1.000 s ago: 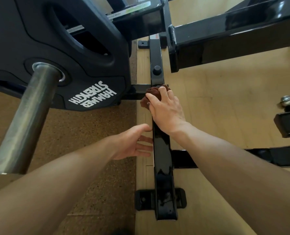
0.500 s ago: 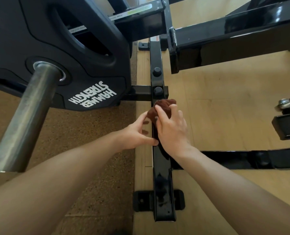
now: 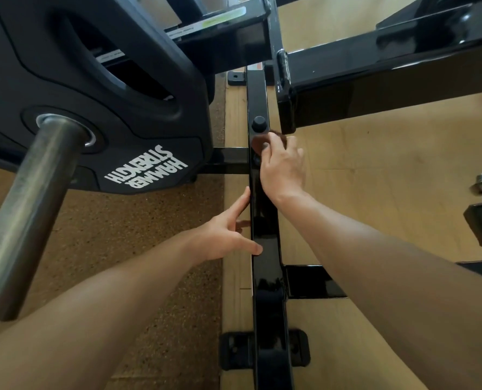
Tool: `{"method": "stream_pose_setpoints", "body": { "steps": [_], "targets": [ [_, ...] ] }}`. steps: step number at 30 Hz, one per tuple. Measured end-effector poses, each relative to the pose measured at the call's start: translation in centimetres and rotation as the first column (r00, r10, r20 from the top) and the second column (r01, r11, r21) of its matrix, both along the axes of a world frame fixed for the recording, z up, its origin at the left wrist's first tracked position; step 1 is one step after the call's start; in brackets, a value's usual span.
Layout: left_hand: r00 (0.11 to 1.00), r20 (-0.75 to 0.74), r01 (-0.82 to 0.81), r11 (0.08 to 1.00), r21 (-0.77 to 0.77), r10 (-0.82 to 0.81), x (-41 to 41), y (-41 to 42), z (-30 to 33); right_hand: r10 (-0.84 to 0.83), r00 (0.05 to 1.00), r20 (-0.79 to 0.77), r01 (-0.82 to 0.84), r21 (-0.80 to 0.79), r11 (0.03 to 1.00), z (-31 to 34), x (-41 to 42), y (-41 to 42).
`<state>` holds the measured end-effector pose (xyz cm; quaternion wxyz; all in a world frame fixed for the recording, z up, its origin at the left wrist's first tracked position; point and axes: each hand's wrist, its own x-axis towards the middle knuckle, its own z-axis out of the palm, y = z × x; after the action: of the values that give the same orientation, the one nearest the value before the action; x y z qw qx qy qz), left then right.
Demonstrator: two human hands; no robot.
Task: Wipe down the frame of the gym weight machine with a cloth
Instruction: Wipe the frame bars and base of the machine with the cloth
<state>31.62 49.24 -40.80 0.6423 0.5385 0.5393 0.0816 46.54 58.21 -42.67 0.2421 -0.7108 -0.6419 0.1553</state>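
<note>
**Black frame rail, cloth at the bolt**

Head view: right hand (image 3: 282, 167) presses a brown cloth (image 3: 258, 144) onto the frame rail (image 3: 265, 249), just below a round bolt cap (image 3: 259, 123). Left hand (image 3: 228, 235), fingers straight, touches the rail's left edge. Weight plate (image 3: 93, 94) crowds the left; wooden floor (image 3: 374, 178) lies open on the right.

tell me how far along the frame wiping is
Done: can't tell; the glossy black floor bar shines near the left hand. In hand: the right hand presses a dark brown cloth beside the black round bolt cap. Left: likely the black upper beam.
</note>
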Motion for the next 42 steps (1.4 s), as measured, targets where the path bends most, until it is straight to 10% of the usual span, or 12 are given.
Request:
{"method": "stream_pose_setpoints", "body": {
  "steps": [12,21,32,42],
  "targets": [
    [1.0,-0.003,-0.003,1.0,-0.025,0.003,0.1,0.1,0.4,0.312,0.775,0.549,-0.43,0.097,0.898,-0.3,0.7,-0.8],
    [1.0,-0.012,0.027,1.0,0.001,-0.027,-0.1,0.5,0.0,0.152,0.977,0.151,-0.152,-0.008,0.988,0.4,-0.9,3.3],
    [0.998,0.036,0.052,0.999,-0.013,-0.052,-0.1,0.4,0.2,0.119,0.963,0.242,-0.145,0.093,0.985,-1.4,-0.2,-8.5],
    [0.998,-0.024,0.061,0.998,0.014,-0.061,0.1,0.6,0.5,0.133,0.978,0.159,-0.135,0.001,0.991,0.0,-0.2,-3.3]
  ]
}}
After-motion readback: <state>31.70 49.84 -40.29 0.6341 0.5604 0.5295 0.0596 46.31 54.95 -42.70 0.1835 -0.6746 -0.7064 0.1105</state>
